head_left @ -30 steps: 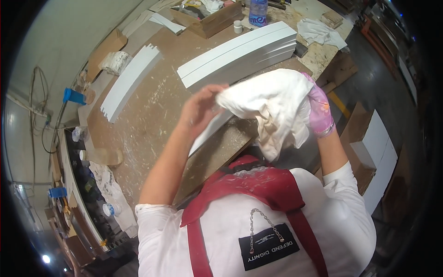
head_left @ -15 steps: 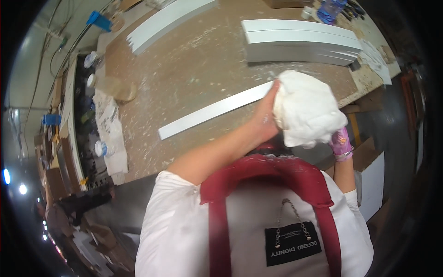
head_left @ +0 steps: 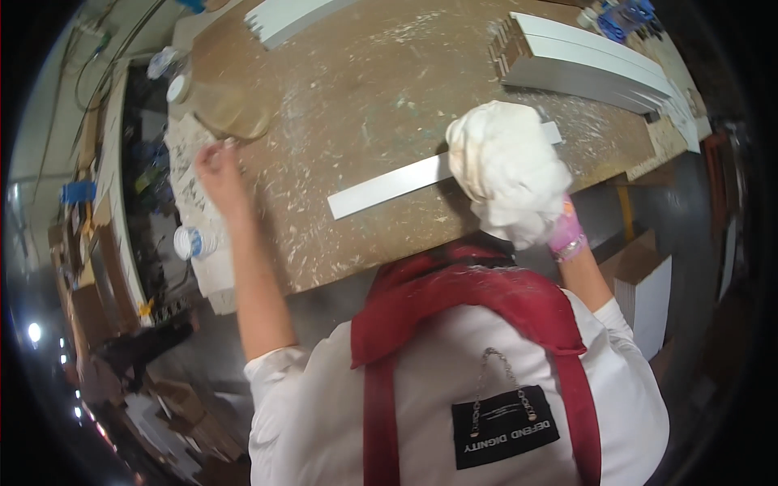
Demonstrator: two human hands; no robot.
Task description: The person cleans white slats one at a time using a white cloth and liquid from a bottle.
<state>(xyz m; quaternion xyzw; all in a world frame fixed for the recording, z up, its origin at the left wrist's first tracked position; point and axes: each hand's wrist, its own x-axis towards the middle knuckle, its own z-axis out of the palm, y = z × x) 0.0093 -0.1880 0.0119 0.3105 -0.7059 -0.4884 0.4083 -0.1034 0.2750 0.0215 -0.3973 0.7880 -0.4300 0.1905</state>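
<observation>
My right hand (head_left: 570,231), in a pink glove, grips a large bundled white cloth (head_left: 506,170) from its right side. The bundle is over a narrow white strip (head_left: 389,188) that lies slanted on the worktable, hiding its middle; both ends show. My bare left hand (head_left: 219,174) is at the table's left side with fingers loosely bent and apart, and no object shows in it. Just beyond it, a clear jug (head_left: 231,109) of yellowish liquid with a white cap lies on its side. A stained white rag (head_left: 188,146) is beside that hand.
A stack of white strips (head_left: 583,65) stands at the far right of the brown, paint-marked worktable (head_left: 356,105). More white strips (head_left: 296,16) lie at the far left. A blue-labelled bottle (head_left: 194,242) is on the left edge; cardboard boxes (head_left: 636,263) stand right below the table.
My left hand has let go of the cloth bundle and moved left toward the jug. My right hand has shifted the bundle slightly left, over the strip.
</observation>
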